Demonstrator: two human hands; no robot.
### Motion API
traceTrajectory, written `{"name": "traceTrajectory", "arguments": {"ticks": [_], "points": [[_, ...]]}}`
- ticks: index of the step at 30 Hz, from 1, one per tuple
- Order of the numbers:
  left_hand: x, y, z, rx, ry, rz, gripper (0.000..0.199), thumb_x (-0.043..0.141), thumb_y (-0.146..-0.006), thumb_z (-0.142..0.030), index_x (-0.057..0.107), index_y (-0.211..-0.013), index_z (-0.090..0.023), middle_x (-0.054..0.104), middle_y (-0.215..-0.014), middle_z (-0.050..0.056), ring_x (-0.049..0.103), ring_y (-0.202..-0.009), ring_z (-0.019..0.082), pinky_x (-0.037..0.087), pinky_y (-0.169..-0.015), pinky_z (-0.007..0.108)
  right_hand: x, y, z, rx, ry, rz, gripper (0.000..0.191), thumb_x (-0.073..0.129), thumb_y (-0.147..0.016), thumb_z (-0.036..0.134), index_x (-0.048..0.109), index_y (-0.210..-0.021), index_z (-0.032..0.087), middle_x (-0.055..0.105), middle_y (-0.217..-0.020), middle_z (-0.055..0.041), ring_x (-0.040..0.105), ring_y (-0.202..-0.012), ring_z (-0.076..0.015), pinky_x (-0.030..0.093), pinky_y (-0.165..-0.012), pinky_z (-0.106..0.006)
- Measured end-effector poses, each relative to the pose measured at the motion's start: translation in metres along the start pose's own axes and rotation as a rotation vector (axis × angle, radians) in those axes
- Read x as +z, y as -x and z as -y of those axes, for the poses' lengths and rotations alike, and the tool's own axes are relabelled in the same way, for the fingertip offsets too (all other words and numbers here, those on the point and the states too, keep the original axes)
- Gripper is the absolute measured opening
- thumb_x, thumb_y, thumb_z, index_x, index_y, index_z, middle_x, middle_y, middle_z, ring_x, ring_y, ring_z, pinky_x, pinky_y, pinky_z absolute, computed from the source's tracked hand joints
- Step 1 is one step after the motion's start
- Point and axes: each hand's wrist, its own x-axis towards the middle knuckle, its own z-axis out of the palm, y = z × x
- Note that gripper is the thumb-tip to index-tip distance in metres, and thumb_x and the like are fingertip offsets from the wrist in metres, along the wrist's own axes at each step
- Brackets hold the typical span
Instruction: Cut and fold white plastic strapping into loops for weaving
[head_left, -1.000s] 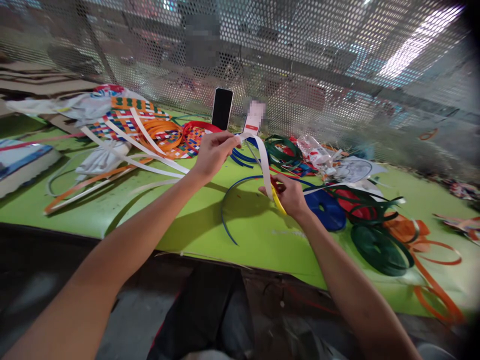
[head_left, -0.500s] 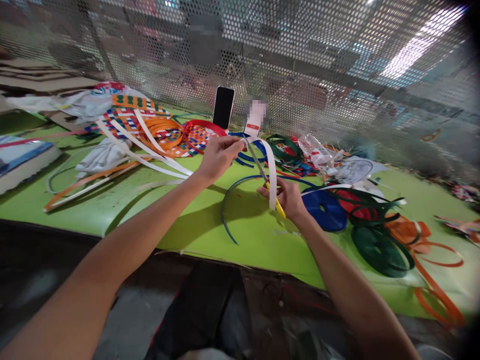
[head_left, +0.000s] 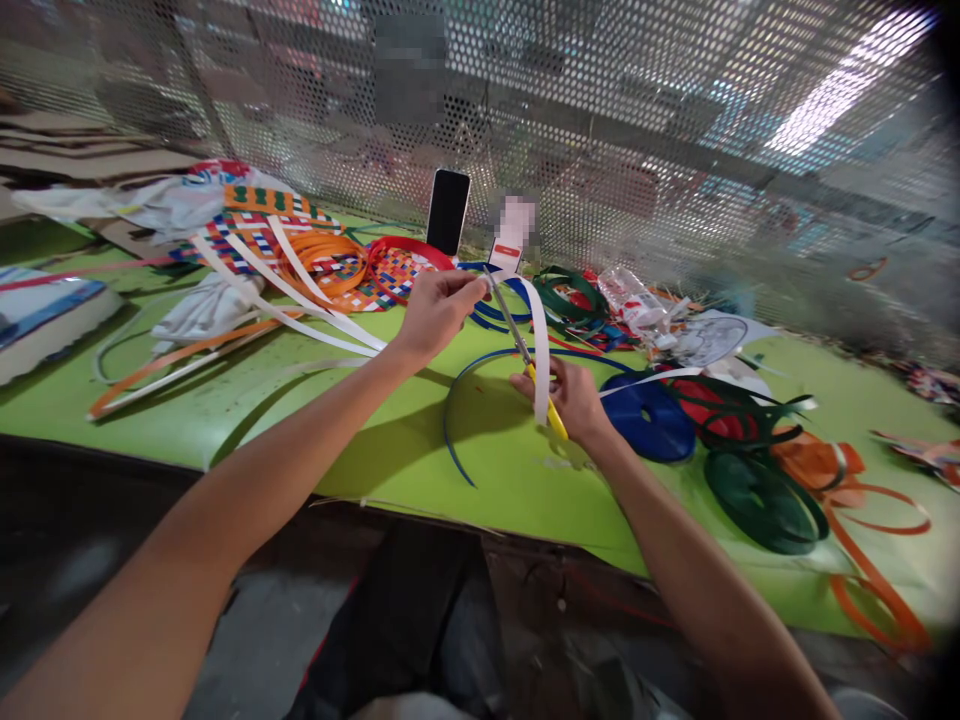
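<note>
Taking the scissors as the centre of the clock, with 12 straight ahead, one pair of yellow-handled scissors [head_left: 517, 330] slants between two bare hands above the green tabletop [head_left: 420, 450]. The right hand [head_left: 574, 395], at 4 o'clock, has its fingers curled around the handles; the blades point up toward 11. The left hand [head_left: 439, 310], at 10 o'clock, pinches one flat white strip [head_left: 540, 340] between thumb and fingers. The strip arches over the blades and hangs in front of the right hand, its lower end near the handles. The blade tips lie right beside the left fingertips; whether they touch cannot be told.

Two smartphones stand behind: one dark-screened phone [head_left: 448, 212] at 11 o'clock, one phone with a blurred-out screen [head_left: 510, 255] at 12. Toward 10 lie one red coil [head_left: 390, 248] and one orange coil [head_left: 322, 270], near checkered woven panels [head_left: 251, 240] whose number cannot be made out. Three pale strip ends [head_left: 281, 290] fan out at 9 to 10. One narrow blue strip [head_left: 448, 425] curves round by 8. At 4 o'clock rest one flat blue roll [head_left: 645, 435] and, farther out, one dark green roll [head_left: 780, 525]. Crumpled clear plastic packaging [head_left: 630, 300] sits between 2 and 3.
</note>
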Motion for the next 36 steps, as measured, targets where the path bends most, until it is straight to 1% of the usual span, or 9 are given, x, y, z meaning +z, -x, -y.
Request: {"name": "traceTrajectory", "arguments": {"ticks": [7,11,16,20,25,28,31,33,36], "points": [[0.0,0.0,0.001,-0.009,0.017,-0.019,0.024,0.067,-0.088,-0.035,0.069,-0.071,-0.018,0.036,-0.052,-0.005,0.029,-0.044,0.007,0.023,-0.043,0.024,0.002,0.0,-0.001,0.034,-0.043,0.018,0.058,0.077,-0.075,0.075,0.064,-0.077,0.018,0.06,-0.073,-0.0028,0.045,-0.061,-0.014,0.039,-0.058,-0.031],[0.0,0.0,0.001,-0.026,0.009,-0.039,0.024,0.068,-0.088,-0.035,0.069,-0.071,-0.018,0.037,-0.051,-0.005,0.03,-0.044,0.007,0.023,-0.042,0.024,0.003,0.001,0.0,0.062,-0.002,-0.018,0.058,0.076,-0.075,0.075,0.067,-0.079,0.017,0.063,-0.073,-0.0037,0.046,-0.06,-0.0142,0.04,-0.059,-0.032],[0.001,0.0,0.003,-0.032,-0.006,-0.052,0.025,0.069,-0.088,-0.037,0.07,-0.072,-0.018,0.039,-0.051,-0.005,0.032,-0.044,0.007,0.023,-0.042,0.024,0.007,0.003,0.002,0.01,0.117,-0.107,0.054,0.073,-0.078,0.072,0.064,-0.074,0.019,0.061,-0.065,-0.0022,0.045,-0.058,-0.0139,0.039,-0.06,-0.031],[0.002,0.0,0.004,-0.035,-0.005,-0.045,0.025,0.068,-0.087,-0.036,0.07,-0.071,-0.018,0.038,-0.051,-0.005,0.031,-0.043,0.007,0.023,-0.042,0.024,0.011,0.005,0.003,-0.007,0.155,-0.142,0.052,0.071,-0.081,0.07,0.06,-0.072,0.02,0.059,-0.064,-0.0006,0.045,-0.058,-0.0134,0.038,-0.061,-0.03],[0.003,0.002,0.005,-0.036,0.018,-0.041,0.022,0.067,-0.086,-0.034,0.071,-0.071,-0.017,0.039,-0.052,-0.005,0.031,-0.043,0.007,0.023,-0.042,0.024,0.011,0.006,-0.002,-0.048,0.209,-0.21,0.051,0.07,-0.085,0.066,0.056,-0.066,0.021,0.051,-0.059,0.002,0.035,-0.057,-0.0119,0.032,-0.058,-0.029],[0.004,0.002,0.005,-0.078,0.056,-0.033,0.02,0.067,-0.085,-0.032,0.07,-0.072,-0.017,0.039,-0.052,-0.005,0.03,-0.043,0.006,0.023,-0.041,0.024,0.01,0.007,-0.007,-0.044,0.286,-0.214,0.046,0.069,-0.087,0.058,0.055,-0.064,0.022,0.05,-0.056,0.0017,0.031,-0.055,-0.0122,0.028,-0.057,-0.03],[0.006,0.002,0.005,-0.169,0.097,-0.036,0.018,0.066,-0.084,-0.029,0.068,-0.071,-0.017,0.037,-0.053,-0.006,0.026,-0.042,0.006,0.02,-0.04,0.024,0.01,0.008,-0.007,-0.008,0.365,-0.19,0.041,0.067,-0.088,0.054,0.057,-0.064,0.022,0.052,-0.055,-0.0003,0.032,-0.054,-0.0136,0.025,-0.057,-0.031],[0.007,0.003,0.007,-0.218,0.114,-0.038,0.018,0.067,-0.083,-0.028,0.065,-0.069,-0.018,0.037,-0.053,-0.006,0.024,-0.042,0.005,0.018,-0.04,0.023,0.01,0.009,-0.004,0.024,0.373,-0.156,0.043,0.064,-0.089,0.056,0.057,-0.063,0.023,0.053,-0.055,-0.0017,0.033,-0.054,-0.0145,0.024,-0.057,-0.032],[0.009,0.004,0.011,-0.248,0.101,-0.015,0.019,0.07,-0.082,-0.03,0.065,-0.068,-0.018,0.038,-0.054,-0.006,0.026,-0.042,0.005,0.019,-0.04,0.023,0.011,0.01,0.003,0.051,0.353,-0.128,0.054,0.061,-0.09,0.064,0.05,-0.057,0.023,0.05,-0.054,-0.0015,0.03,-0.054,-0.0139,0.022,-0.057,-0.033]]}}
